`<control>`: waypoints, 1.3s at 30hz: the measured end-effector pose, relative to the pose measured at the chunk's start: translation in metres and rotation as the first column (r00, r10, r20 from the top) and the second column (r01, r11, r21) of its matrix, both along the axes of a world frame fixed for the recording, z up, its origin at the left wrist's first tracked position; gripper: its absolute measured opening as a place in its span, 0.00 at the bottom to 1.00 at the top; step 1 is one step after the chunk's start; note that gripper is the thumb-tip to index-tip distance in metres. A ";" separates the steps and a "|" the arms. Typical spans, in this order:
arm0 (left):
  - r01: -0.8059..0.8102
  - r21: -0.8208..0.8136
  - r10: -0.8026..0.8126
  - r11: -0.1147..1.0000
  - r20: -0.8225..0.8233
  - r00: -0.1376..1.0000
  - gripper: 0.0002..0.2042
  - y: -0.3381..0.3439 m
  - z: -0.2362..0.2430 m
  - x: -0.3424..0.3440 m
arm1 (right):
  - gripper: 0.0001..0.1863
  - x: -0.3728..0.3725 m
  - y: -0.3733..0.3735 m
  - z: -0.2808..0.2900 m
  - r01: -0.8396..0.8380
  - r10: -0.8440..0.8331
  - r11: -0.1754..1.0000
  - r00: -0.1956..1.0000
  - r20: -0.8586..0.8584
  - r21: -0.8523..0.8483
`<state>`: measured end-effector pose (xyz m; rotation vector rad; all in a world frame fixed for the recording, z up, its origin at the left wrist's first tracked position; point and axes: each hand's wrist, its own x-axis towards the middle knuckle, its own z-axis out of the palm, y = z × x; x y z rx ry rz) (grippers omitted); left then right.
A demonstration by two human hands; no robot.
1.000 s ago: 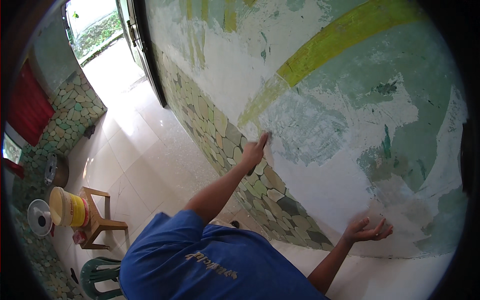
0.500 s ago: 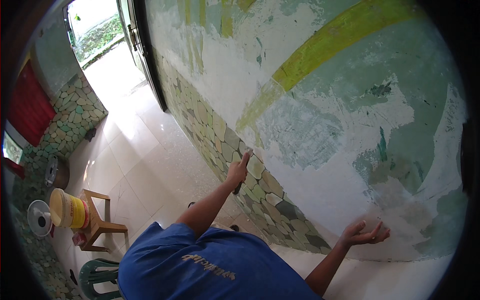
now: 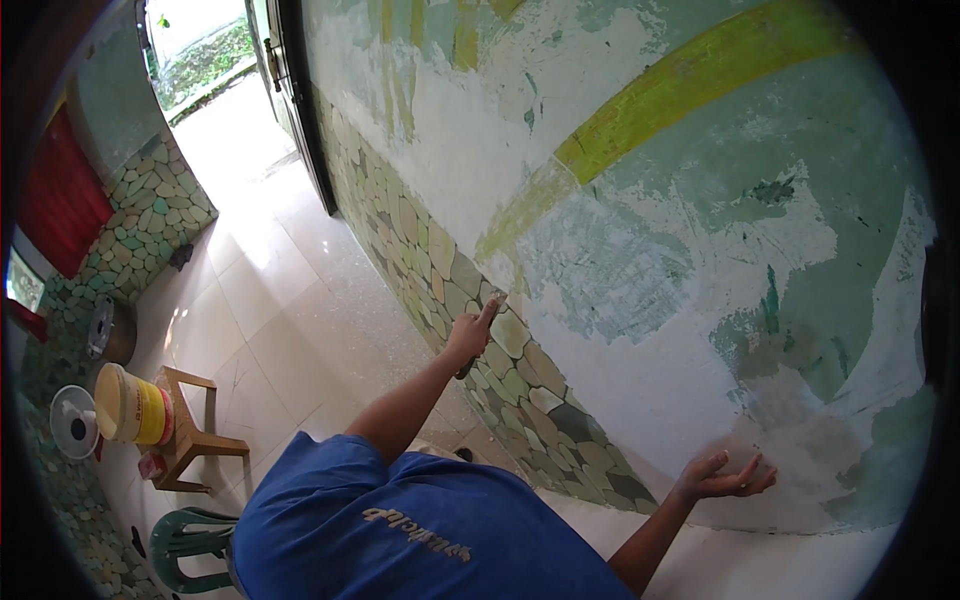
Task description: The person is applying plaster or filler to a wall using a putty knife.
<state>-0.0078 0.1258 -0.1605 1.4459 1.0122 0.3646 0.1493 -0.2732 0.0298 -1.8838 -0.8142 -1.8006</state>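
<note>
My left hand (image 3: 470, 336) is closed around a putty knife (image 3: 499, 297), its index finger stretched along the tool. The small blade end rests at the seam where the painted wall (image 3: 640, 390) meets the stone-patterned lower band (image 3: 508, 335). Below my fist a bit of the dark handle shows. To the right, my right hand (image 3: 722, 477) is held palm up close to the wall, its fingers apart and slightly curled. Pale smears mark its fingertips, and I see no tool in it. White filler patches, green paint and a yellow-green stripe (image 3: 680, 85) cover the wall.
A yellow-and-white bucket (image 3: 130, 403) stands on a brown stool (image 3: 195, 445) at left. Beside them are a round white lid-like thing (image 3: 73, 427), a metal pot (image 3: 112, 332) and a green plastic chair (image 3: 190, 545). White specks lie on the tiled floor (image 3: 300, 345); an open door (image 3: 300, 110) is beyond.
The view has shifted slightly. My left hand and the putty knife stay at the same seam, the wrist tilted a little differently. My right hand keeps its palm-up pose.
</note>
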 end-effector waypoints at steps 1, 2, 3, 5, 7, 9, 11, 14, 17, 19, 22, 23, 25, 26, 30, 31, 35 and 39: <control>-0.037 0.415 -0.022 0.909 0.136 0.990 0.34 0.006 -0.009 0.005 | 0.24 -0.001 0.006 0.000 -0.035 0.035 0.999 0.999 -0.002 0.005; -0.119 0.747 -0.099 0.655 0.241 0.965 0.35 0.010 -0.014 0.009 | 0.24 -0.001 0.008 -0.001 -0.046 0.046 0.999 0.999 -0.004 0.003; -0.102 0.396 -0.012 0.913 0.276 0.961 0.35 0.011 0.017 0.027 | 0.25 -0.001 0.004 -0.002 -0.009 0.009 1.000 1.000 -0.006 0.003; -0.085 -0.035 0.091 0.996 0.269 0.959 0.35 0.009 0.078 0.042 | 0.26 -0.002 -0.002 -0.003 0.023 -0.023 1.000 1.000 -0.007 -0.002; -0.078 -0.113 0.111 0.990 0.320 0.941 0.36 0.008 0.099 0.039 | 0.26 -0.004 -0.003 -0.003 0.056 -0.056 0.998 0.998 0.005 -0.007; -0.056 -0.048 0.067 0.997 0.273 0.960 0.36 0.014 0.089 0.027 | 0.25 0.001 0.001 -0.002 0.040 -0.040 0.999 0.999 0.010 -0.001; -0.018 0.014 0.015 1.000 0.219 0.976 0.35 0.013 0.070 0.009 | 0.25 -0.001 -0.001 -0.002 0.035 -0.035 0.999 0.999 0.012 0.004; -0.011 0.146 -0.016 0.989 0.186 0.982 0.36 -0.003 0.033 -0.013 | 0.25 -0.002 -0.006 -0.003 0.044 -0.044 0.999 0.999 -0.013 -0.006; -0.026 -0.094 0.034 0.995 0.081 0.996 0.35 0.000 0.005 -0.009 | 0.25 0.000 -0.001 -0.002 0.018 -0.018 1.000 1.000 0.008 -0.011; 0.007 0.848 -0.156 0.531 0.090 0.984 0.36 0.026 0.004 0.019 | 0.25 -0.005 0.010 0.003 0.010 -0.010 1.000 1.000 0.002 -0.016; -0.018 0.113 -0.008 0.993 0.232 0.973 0.35 0.023 0.104 0.037 | 0.25 0.001 -0.004 -0.005 0.029 -0.029 0.999 1.000 -0.008 -0.015; 0.005 0.063 -0.021 0.998 0.248 0.969 0.35 0.025 0.111 0.030 | 0.25 -0.001 -0.002 -0.005 0.028 -0.028 0.999 1.000 -0.012 -0.017; 0.017 0.002 -0.017 1.000 0.273 0.962 0.35 0.026 0.104 0.014 | 0.25 -0.007 0.004 -0.003 0.043 -0.043 0.999 0.999 -0.029 0.005; 0.022 0.002 -0.022 1.000 0.273 0.962 0.35 0.021 0.094 0.006 | 0.25 -0.008 0.004 -0.004 0.048 -0.048 0.999 0.998 -0.030 0.005; 0.003 -0.087 0.011 0.996 0.164 0.986 0.37 -0.012 0.034 -0.022 | 0.26 -0.002 -0.001 -0.009 -0.003 0.003 1.000 0.999 -0.048 0.001; 0.006 -0.164 0.017 0.986 0.135 0.991 0.37 -0.016 0.030 -0.026 | 0.27 -0.002 -0.002 -0.013 -0.038 0.038 0.999 0.997 -0.062 -0.007; 0.025 0.007 -0.026 1.000 0.222 0.975 0.36 -0.001 0.081 0.025 | 0.28 -0.012 0.001 -0.026 0.012 -0.017 0.999 0.992 -0.123 -0.047; 0.015 -0.122 0.037 0.992 0.414 0.910 0.33 0.028 0.142 0.023 | 0.28 -0.020 0.009 -0.030 0.049 -0.044 0.999 0.977 -0.207 0.020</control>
